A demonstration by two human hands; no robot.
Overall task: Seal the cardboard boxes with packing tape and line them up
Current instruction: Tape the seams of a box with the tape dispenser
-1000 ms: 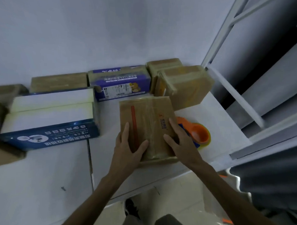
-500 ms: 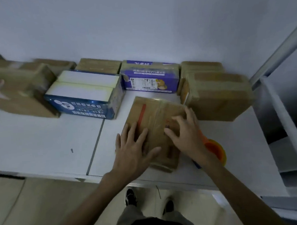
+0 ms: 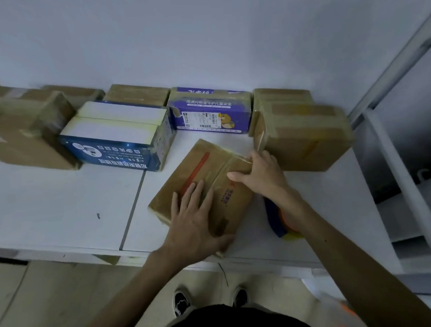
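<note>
Far left: big brown box (image 3: 23,132) on the desk (image 3: 51,207), tape over its top, cut off by the frame edge. Next right, the blue-and-white box (image 3: 117,135) sits just beside it; can't tell if they touch. Two smaller brown boxes (image 3: 137,95) stand behind, against the wall. Then the purple box (image 3: 211,111), taped, in the back row.

Centre: the task's thing, a flat brown box (image 3: 210,173) with a red stripe. It lies skewed on the desk in front of the purple box, near the front edge, out of line with the rest. Glossy tape shows across its top.

Left hand (image 3: 192,221) lies flat on the box's near half, fingers straight and spread, pressing down. Right hand (image 3: 262,173) grips the far right edge, thumb on top, fingers curled over the side. It is close to the right brown box (image 3: 304,134); contact unclear.

Tape dispenser (image 3: 276,220), blue and orange, lies on the desk under the right forearm, unheld. The right brown box is taped, with another brown box (image 3: 280,95) behind it at the wall. A metal rack (image 3: 407,179) stands far right.

Step, as I judge it: sealing of this box looks finished and the lining-up is in hand. The next move calls for turning the box square and sliding it into the gap between the blue-and-white box and the right brown box. Both hands should steer it, without shoving the neighbours or catching the dispenser.
</note>
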